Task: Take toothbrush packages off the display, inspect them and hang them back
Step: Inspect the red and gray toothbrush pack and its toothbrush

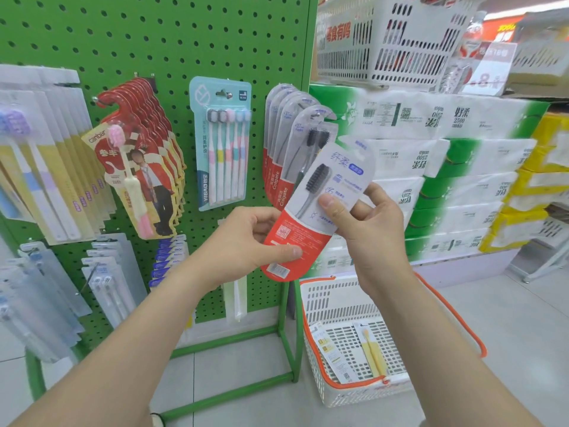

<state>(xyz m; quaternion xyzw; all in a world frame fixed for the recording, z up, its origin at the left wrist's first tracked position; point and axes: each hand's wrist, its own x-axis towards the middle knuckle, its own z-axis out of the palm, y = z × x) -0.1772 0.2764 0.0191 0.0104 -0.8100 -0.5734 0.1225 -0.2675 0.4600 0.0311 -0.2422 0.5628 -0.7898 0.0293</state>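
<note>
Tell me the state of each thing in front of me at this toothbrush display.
Held toothbrush package: off the hook, tilted, in both hands.
Left hand: pinches its red lower end.
Right hand: grips its grey upper part.
Colgate packages: hanging on their hook.
Five-brush pack: hanging.
Floor basket: two packages lie inside.

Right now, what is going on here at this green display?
A person stands at a green pegboard and holds one red and grey toothbrush package off the hooks, tilted. The left hand grips its red lower end; the right hand pinches its middle, thumb on the front. Similar packages hang on the board just behind it. A white basket on the floor holds two other packs.
</note>
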